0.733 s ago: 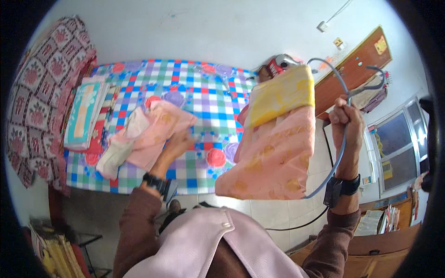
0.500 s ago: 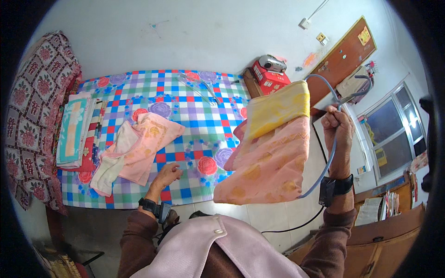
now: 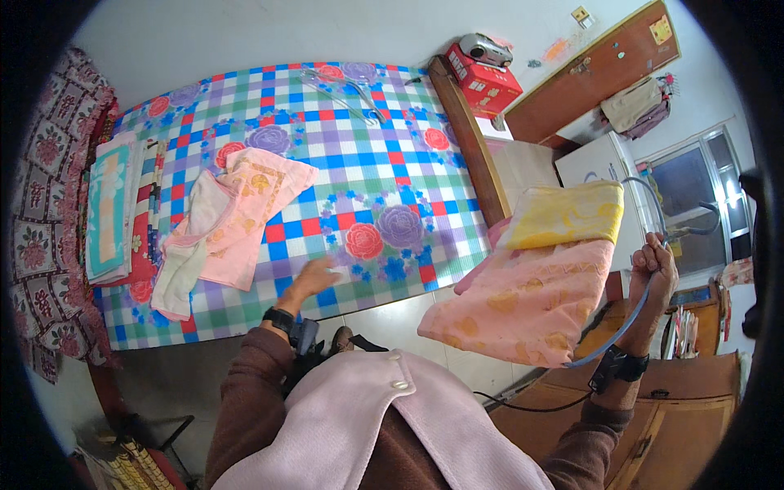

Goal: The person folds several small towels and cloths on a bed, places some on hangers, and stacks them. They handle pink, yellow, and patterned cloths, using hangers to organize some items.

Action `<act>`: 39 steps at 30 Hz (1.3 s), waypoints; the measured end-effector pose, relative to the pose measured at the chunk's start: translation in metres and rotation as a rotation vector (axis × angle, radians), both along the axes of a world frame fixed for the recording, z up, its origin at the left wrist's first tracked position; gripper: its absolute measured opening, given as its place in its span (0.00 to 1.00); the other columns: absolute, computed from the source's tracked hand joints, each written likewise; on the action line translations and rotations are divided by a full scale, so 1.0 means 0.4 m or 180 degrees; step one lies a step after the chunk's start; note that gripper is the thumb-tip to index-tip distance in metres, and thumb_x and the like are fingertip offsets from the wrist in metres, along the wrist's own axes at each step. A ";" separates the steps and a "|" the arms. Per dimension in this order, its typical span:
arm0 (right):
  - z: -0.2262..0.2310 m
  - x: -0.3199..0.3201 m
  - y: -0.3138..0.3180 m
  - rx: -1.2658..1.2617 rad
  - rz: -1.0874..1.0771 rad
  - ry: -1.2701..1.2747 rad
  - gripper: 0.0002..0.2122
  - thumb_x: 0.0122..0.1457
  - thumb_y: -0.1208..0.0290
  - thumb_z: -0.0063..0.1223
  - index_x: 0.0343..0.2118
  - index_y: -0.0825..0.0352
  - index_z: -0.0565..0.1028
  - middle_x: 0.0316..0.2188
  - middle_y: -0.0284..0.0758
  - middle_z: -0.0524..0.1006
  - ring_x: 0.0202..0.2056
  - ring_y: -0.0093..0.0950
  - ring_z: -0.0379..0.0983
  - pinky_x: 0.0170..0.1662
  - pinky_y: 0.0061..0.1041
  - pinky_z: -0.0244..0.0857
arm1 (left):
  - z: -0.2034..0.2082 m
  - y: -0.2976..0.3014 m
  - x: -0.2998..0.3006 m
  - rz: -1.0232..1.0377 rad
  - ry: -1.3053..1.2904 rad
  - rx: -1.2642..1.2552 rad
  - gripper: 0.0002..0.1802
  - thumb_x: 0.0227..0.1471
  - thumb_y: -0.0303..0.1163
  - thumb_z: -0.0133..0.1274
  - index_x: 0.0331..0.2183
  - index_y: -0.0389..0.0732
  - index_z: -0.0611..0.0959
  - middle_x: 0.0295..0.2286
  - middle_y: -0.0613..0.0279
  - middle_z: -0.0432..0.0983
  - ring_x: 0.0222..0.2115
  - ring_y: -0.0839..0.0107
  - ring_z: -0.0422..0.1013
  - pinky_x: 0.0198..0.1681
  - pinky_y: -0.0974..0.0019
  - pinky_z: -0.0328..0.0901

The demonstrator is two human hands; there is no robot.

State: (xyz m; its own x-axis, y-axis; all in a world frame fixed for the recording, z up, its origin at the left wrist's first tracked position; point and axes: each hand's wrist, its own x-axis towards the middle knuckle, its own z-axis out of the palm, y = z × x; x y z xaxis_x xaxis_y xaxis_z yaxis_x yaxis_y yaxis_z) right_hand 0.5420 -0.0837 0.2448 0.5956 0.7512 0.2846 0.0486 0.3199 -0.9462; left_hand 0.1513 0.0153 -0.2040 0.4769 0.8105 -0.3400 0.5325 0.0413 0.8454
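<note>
Off the right end of the bed, my right hand (image 3: 656, 273) is closed round a blue-grey clothes hanger (image 3: 627, 323) near its hook. A pink patterned towel (image 3: 518, 314) hangs over the hanger, with a yellow patterned cloth (image 3: 563, 214) across its upper part; whether the two are one piece I cannot tell. My left hand (image 3: 314, 280) is open over the near edge of the bed, fingers stretched to the right, holding nothing. Left of it on the bed lies a rumpled pink towel (image 3: 263, 192) with a pale underside.
The bed (image 3: 306, 214) has a checked, flowered cover. Folded cloths (image 3: 111, 214) lie at its left, and loose hangers (image 3: 367, 104) at the far side. A wooden bed end (image 3: 471, 147) stands at the right, near a red box (image 3: 483, 84). A cabinet (image 3: 686, 416) is at the lower right.
My right hand has carried the hanger and towel rightward and lower, away from the bed. My left hand's fingers have straightened. The view has turned toward the right.
</note>
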 end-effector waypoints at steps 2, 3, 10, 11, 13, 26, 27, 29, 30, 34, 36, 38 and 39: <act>-0.008 0.003 -0.003 -0.0064 -0.0179 0.0099 0.05 0.56 0.80 0.44 0.35 0.74 0.67 0.22 0.27 0.66 0.16 0.11 0.51 0.23 0.14 0.51 | -0.112 -0.006 -0.079 0.0736 0.0604 -0.0175 0.32 0.42 0.43 0.54 0.48 0.36 0.70 0.44 0.48 0.69 0.47 0.54 0.64 0.50 0.62 0.59; -0.020 0.001 0.005 -0.0109 -0.0258 -0.0112 0.05 0.57 0.79 0.44 0.34 0.74 0.68 0.18 0.25 0.62 0.16 0.11 0.51 0.23 0.14 0.51 | -0.161 -0.003 -0.118 0.0829 0.0998 -0.0251 0.32 0.42 0.43 0.54 0.47 0.36 0.70 0.46 0.47 0.68 0.49 0.54 0.62 0.52 0.61 0.57; -0.279 -0.032 0.253 -0.1239 -0.0347 -0.0767 0.05 0.48 0.73 0.54 0.22 0.68 0.73 0.14 0.26 0.63 0.16 0.17 0.60 0.21 0.15 0.56 | -0.315 -0.035 -0.243 0.1534 0.2135 -0.0689 0.47 0.42 0.48 0.55 0.58 0.43 0.51 0.58 0.47 0.42 0.56 0.39 0.42 0.53 0.40 0.51; -0.338 -0.038 0.293 -0.1252 -0.0132 -0.0853 0.06 0.48 0.72 0.53 0.20 0.69 0.73 0.14 0.27 0.65 0.16 0.19 0.62 0.21 0.16 0.56 | -0.309 -0.032 -0.243 0.1673 0.2230 -0.0836 0.50 0.41 0.50 0.55 0.59 0.45 0.48 0.59 0.47 0.37 0.57 0.36 0.38 0.52 0.36 0.50; -0.462 -0.055 0.396 -0.1408 -0.0005 -0.0679 0.07 0.48 0.73 0.51 0.20 0.72 0.73 0.15 0.32 0.68 0.17 0.22 0.64 0.21 0.19 0.58 | -0.285 -0.026 -0.236 0.1558 0.2284 -0.0883 0.54 0.40 0.53 0.56 0.59 0.46 0.45 0.59 0.49 0.29 0.56 0.31 0.33 0.51 0.31 0.48; -1.129 -0.216 0.971 -0.1674 0.1440 0.0155 0.14 0.51 0.71 0.43 0.30 0.82 0.69 0.30 0.49 0.73 0.30 0.37 0.74 0.33 0.31 0.71 | -0.201 0.036 -0.162 0.0973 0.2904 -0.2021 0.75 0.27 0.60 0.63 0.57 0.44 0.27 0.54 0.39 0.07 0.53 0.26 0.14 0.49 0.24 0.33; -1.160 -0.197 0.995 -0.1784 0.1540 -0.1253 0.13 0.52 0.70 0.43 0.28 0.79 0.68 0.29 0.46 0.73 0.31 0.36 0.74 0.34 0.32 0.71 | -0.204 0.036 -0.164 0.0989 0.2860 -0.2008 0.75 0.26 0.59 0.64 0.57 0.44 0.27 0.54 0.38 0.07 0.52 0.26 0.14 0.49 0.24 0.32; -1.234 -0.165 1.013 -0.1751 0.1302 -0.0673 0.11 0.53 0.68 0.44 0.27 0.74 0.66 0.26 0.41 0.70 0.33 0.32 0.71 0.36 0.33 0.70 | -0.204 0.033 -0.167 0.1037 0.2725 -0.2019 0.76 0.25 0.58 0.65 0.57 0.44 0.27 0.54 0.37 0.07 0.52 0.26 0.13 0.49 0.23 0.30; -1.253 -0.147 1.030 -0.2223 0.1218 -0.1549 0.12 0.53 0.68 0.45 0.32 0.73 0.66 0.28 0.40 0.71 0.30 0.30 0.71 0.34 0.31 0.70 | -0.201 0.031 -0.168 0.1059 0.2650 -0.2027 0.77 0.24 0.57 0.66 0.57 0.43 0.27 0.53 0.37 0.07 0.52 0.26 0.12 0.49 0.23 0.30; -1.343 -0.270 1.003 -0.1711 0.1965 -0.2524 0.18 0.51 0.70 0.51 0.45 0.71 0.66 0.27 0.37 0.75 0.28 0.26 0.73 0.29 0.23 0.68 | -0.184 0.039 -0.169 0.1105 0.2548 -0.2147 0.77 0.24 0.55 0.67 0.57 0.43 0.27 0.53 0.36 0.06 0.51 0.26 0.10 0.48 0.23 0.27; -1.353 -0.422 0.923 -0.1824 0.2869 -0.2212 0.18 0.49 0.73 0.55 0.44 0.70 0.69 0.28 0.35 0.77 0.28 0.25 0.74 0.30 0.22 0.68 | -0.173 0.044 -0.171 0.1063 0.2538 -0.2127 0.77 0.24 0.55 0.67 0.58 0.43 0.28 0.54 0.35 0.09 0.51 0.25 0.12 0.48 0.22 0.28; -1.356 -0.603 0.809 -0.1637 0.3423 -0.2678 0.18 0.44 0.74 0.55 0.41 0.65 0.72 0.40 0.42 0.74 0.41 0.37 0.71 0.41 0.31 0.67 | -0.166 0.045 -0.174 0.1051 0.2565 -0.2084 0.78 0.22 0.57 0.67 0.57 0.42 0.28 0.54 0.35 0.10 0.52 0.26 0.13 0.48 0.23 0.29; -1.350 -0.678 0.785 -0.0627 0.3701 -0.3381 0.23 0.43 0.74 0.56 0.47 0.62 0.69 0.47 0.40 0.69 0.47 0.38 0.66 0.47 0.32 0.63 | -0.164 0.042 -0.175 0.1088 0.2523 -0.2042 0.76 0.24 0.56 0.67 0.58 0.43 0.29 0.55 0.36 0.11 0.52 0.25 0.13 0.46 0.21 0.28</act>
